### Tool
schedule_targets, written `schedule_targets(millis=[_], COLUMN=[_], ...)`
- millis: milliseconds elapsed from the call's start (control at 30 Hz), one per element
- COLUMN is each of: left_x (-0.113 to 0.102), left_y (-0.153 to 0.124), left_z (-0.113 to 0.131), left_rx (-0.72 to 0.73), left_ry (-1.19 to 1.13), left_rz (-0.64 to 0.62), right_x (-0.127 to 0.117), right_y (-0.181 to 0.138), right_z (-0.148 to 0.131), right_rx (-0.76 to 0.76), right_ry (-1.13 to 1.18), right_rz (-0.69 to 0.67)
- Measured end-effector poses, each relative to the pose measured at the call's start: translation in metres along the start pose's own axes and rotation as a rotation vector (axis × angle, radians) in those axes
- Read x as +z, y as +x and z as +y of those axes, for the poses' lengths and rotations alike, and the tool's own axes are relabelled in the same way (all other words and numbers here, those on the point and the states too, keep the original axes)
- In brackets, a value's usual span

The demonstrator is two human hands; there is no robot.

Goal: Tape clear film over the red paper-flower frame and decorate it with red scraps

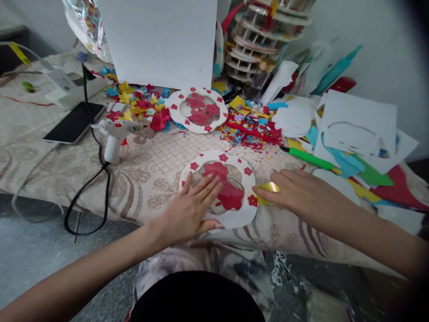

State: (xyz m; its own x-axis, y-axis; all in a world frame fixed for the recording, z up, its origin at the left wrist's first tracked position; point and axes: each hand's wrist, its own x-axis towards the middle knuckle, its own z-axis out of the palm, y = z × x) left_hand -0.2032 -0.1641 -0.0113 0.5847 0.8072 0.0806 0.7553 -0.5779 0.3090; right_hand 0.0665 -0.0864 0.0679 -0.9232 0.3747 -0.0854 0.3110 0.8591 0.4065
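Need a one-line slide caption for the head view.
Left hand spread on a white ring with red flowers, right hand holding a yellow piece beside it, glue gun off to the left.

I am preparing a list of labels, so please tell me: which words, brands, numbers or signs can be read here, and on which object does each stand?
No text can be read.
Pale plastic bag: red marks, perhaps lettering, too blurred to read.
White plug block: any print is too small to read.
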Motion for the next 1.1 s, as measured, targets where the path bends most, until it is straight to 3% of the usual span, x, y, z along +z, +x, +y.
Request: schedule_targets(millis=[67,167,433,533,700,900,1100], left_x=[0.004,0.005,-0.003,-0.005,-0.006,0.015,0.024], left_y=[0.008,0.007,-0.034,-0.036,-0.005,0.043,0.055], left_z=[0.004,0.003,-0.026,-0.026,-0.003,0.032,0.031], left_rx=[0.044,-0.002,-0.182,-0.216,-0.1,0.124,0.192], left_ry=[-0.011,0.039,0.236,0.262,0.218,0.127,0.068], left_rz=[-0.02,-0.023,0.053,0.095,0.079,0.011,-0.018], right_x=[0.0,0.002,0.003,0.002,-0.001,-0.001,0.001], right_y=[0.0,-0.001,-0.002,-0.001,-0.001,0.0,-0.002], right_z=[0.0,0.0,0.002,0.002,0.0,0.0,0.001], right_rx=[0.002,0.001,0.021,0.023,0.056,0.054,0.055], right_ry=[-0.011,-0.013,-0.027,-0.036,-0.046,-0.057,-0.082], right_rz=[-0.001,0.003,-0.004,-0.023,-0.051,-0.047,-0.047])
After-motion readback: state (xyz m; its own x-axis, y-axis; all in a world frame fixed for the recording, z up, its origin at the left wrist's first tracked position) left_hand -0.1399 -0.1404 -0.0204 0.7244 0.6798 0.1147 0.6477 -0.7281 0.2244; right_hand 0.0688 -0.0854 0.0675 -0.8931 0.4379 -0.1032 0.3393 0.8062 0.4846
